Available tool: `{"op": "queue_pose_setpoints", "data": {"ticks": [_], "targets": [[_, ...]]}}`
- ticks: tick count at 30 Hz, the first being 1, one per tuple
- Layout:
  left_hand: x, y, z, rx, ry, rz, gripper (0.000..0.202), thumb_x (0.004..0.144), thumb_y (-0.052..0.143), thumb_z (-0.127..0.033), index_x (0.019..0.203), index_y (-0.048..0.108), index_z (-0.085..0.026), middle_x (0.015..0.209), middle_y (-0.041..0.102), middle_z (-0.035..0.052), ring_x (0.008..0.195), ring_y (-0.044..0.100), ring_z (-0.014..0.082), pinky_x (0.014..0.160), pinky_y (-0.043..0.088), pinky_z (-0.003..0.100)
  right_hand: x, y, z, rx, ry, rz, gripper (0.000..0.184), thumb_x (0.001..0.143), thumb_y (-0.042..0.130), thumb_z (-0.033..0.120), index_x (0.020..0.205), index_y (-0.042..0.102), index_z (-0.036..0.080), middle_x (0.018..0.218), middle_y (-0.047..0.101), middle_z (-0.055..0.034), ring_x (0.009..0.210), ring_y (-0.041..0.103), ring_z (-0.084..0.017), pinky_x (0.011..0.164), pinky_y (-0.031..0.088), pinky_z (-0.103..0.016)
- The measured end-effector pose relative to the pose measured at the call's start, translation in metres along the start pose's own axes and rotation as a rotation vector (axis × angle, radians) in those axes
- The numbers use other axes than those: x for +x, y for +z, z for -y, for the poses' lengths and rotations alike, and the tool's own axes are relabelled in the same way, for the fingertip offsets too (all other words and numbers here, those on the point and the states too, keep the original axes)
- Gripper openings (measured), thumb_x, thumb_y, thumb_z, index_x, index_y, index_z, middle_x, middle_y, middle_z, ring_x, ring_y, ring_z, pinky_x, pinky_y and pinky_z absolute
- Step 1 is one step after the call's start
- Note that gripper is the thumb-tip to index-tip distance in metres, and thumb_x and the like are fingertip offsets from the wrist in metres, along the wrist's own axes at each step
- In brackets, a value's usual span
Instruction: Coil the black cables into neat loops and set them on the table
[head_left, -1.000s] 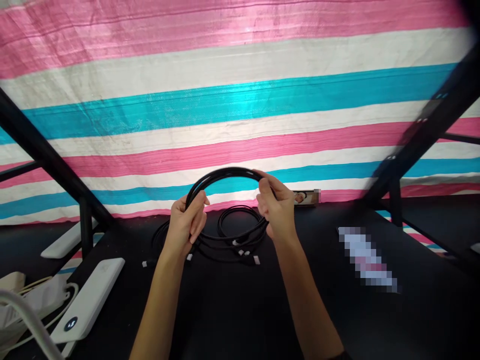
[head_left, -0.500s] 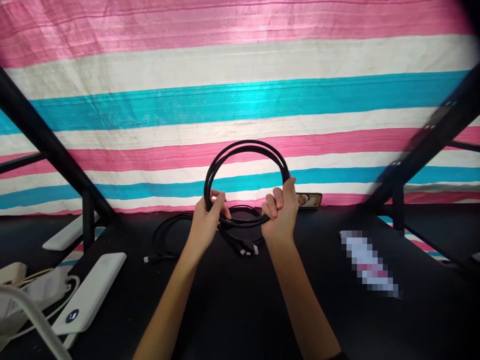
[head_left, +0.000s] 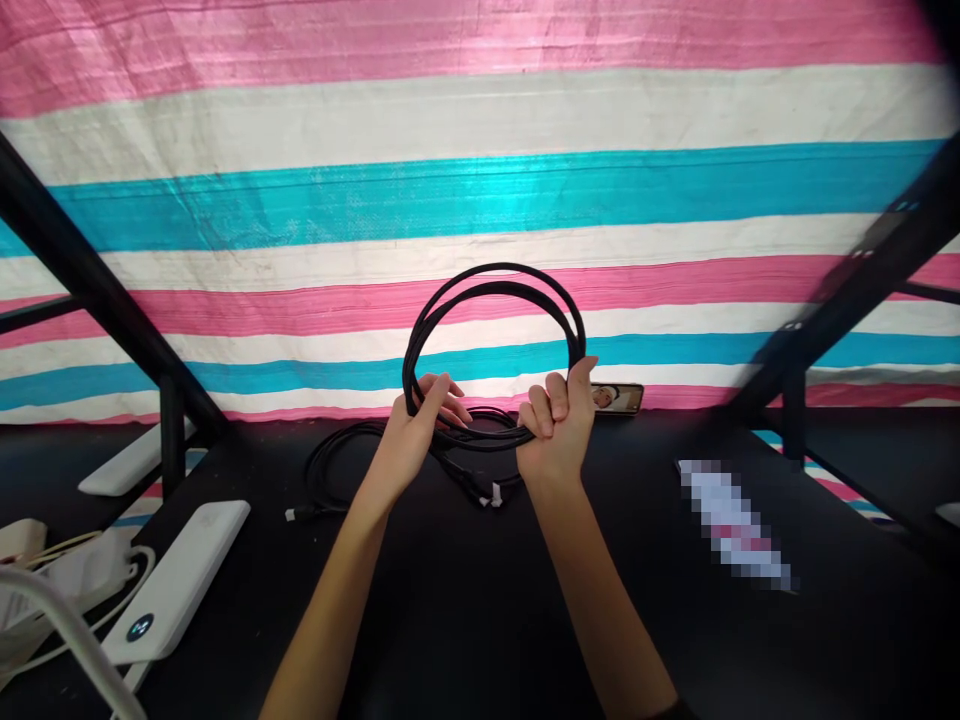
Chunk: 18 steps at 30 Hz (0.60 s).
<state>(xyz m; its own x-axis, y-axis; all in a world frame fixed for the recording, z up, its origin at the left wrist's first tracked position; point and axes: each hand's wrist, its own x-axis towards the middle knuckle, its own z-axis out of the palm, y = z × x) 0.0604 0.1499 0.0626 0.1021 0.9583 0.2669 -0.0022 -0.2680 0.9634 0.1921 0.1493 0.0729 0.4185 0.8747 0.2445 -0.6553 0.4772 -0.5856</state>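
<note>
A black cable (head_left: 504, 289) is wound into a round coil of several loops, held upright above the dark table (head_left: 457, 620). On the coil's left side my left hand (head_left: 411, 425) has its thumb against the loops, with the other fingers reaching through to the inside. My right hand (head_left: 556, 425) is closed round the coil's lower right, thumb pointing up. Behind and below lies another coiled black cable (head_left: 319, 460), with a pale-tipped plug (head_left: 292, 515) at its left. More pale plug ends (head_left: 495, 495) show on the table between my hands.
At left lie a white power bank (head_left: 184, 580) with a lit display and a white power strip (head_left: 82, 585) with cords. A phone (head_left: 619, 398) leans at the back. A blurred flat item (head_left: 735, 525) lies right. Black frame bars (head_left: 112, 290) flank a striped sheet (head_left: 480, 110).
One loop of the held coil now stands out higher above the rest. My left hand's fingers have opened slightly. Fewer pale plug ends show below the coil.
</note>
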Motion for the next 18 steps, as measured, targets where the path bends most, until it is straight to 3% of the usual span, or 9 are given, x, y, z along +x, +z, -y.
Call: {"op": "queue_pose_setpoints", "data": {"ticks": [6, 12, 15, 18], "targets": [[-0.003, 0.008, 0.000, -0.172, 0.006, -0.153, 0.042, 0.083, 0.043, -0.055, 0.068, 0.056, -0.018, 0.044, 0.059, 0.0012, 0.037, 0.055, 0.0137, 0.041, 0.040, 0.021, -0.003, 0.002, -0.006, 0.066, 0.067, -0.030, 0.045, 0.074, 0.062, 0.048, 0.057, 0.033, 0.020, 0.043, 0.022, 0.0101, 0.031, 0.013, -0.004, 0.031, 0.005, -0.022], [-0.006, 0.011, -0.002, -0.145, 0.051, -0.261, 0.043, 0.085, 0.040, -0.052, 0.066, 0.057, -0.017, 0.039, 0.056, 0.0002, 0.038, 0.055, 0.0132, 0.041, 0.042, 0.020, -0.009, 0.007, -0.011, 0.041, 0.040, -0.093, 0.041, 0.080, 0.054, 0.050, 0.062, 0.034, 0.020, 0.045, 0.021, 0.0106, 0.032, 0.012, -0.004, 0.031, 0.008, -0.020], [-0.005, 0.008, -0.002, -0.142, 0.003, -0.227, 0.042, 0.084, 0.042, -0.053, 0.070, 0.059, -0.016, 0.041, 0.057, 0.0010, 0.039, 0.056, 0.0135, 0.041, 0.042, 0.020, -0.008, 0.006, -0.011, -0.042, -0.026, -0.096, 0.031, 0.080, 0.052, 0.052, 0.075, 0.045, 0.022, 0.051, 0.027, 0.0105, 0.032, 0.016, -0.003, 0.031, 0.011, -0.019], [-0.003, 0.004, -0.001, -0.119, -0.076, -0.129, 0.041, 0.082, 0.045, -0.053, 0.086, 0.061, -0.016, 0.046, 0.060, 0.0012, 0.041, 0.057, 0.0141, 0.041, 0.042, 0.020, -0.001, 0.000, -0.013, -0.186, -0.050, 0.001, 0.030, 0.083, 0.048, 0.051, 0.100, 0.051, 0.027, 0.058, 0.034, 0.0096, 0.033, 0.020, -0.002, 0.031, 0.014, -0.017]]}}
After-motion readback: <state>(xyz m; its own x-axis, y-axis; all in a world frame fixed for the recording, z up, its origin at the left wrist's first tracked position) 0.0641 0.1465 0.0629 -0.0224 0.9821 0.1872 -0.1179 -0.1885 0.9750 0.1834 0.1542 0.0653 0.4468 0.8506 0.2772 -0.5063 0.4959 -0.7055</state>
